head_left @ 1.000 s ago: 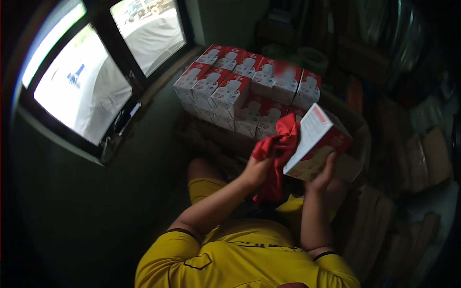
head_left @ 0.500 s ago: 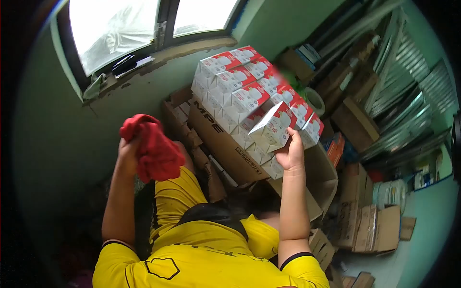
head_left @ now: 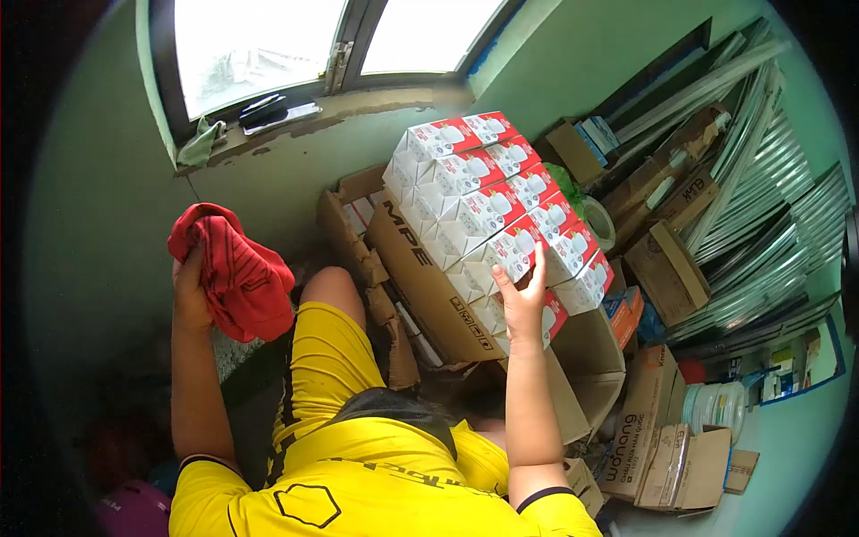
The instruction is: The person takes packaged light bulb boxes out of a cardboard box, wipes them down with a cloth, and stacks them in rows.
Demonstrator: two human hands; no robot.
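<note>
A bunched red cloth (head_left: 240,277) with dark stripes hangs from my left hand (head_left: 190,285), whose fingers are closed around it, off to the left of the boxes. My right hand (head_left: 523,304) is at the near side of a stack of small white-and-red cartons (head_left: 488,210). Its thumb and a finger are spread against the front carton (head_left: 512,255), which sits in line with its row; the other fingers are mostly hidden. Beneath the stack is a large brown cardboard box (head_left: 407,259) with black print.
Beside my knee stands another open, torn carton (head_left: 344,210). A windowsill (head_left: 349,112) holds dark items and a rag (head_left: 204,141). To the right are cardboard boxes (head_left: 667,268), bundled clear strips (head_left: 761,192), a white round container (head_left: 716,407) and further cartons (head_left: 644,421).
The front carton, tilted in my right hand before, now sits level in the stack, and those fingers have spread. My left hand has moved left with the red cloth. The view has shifted.
</note>
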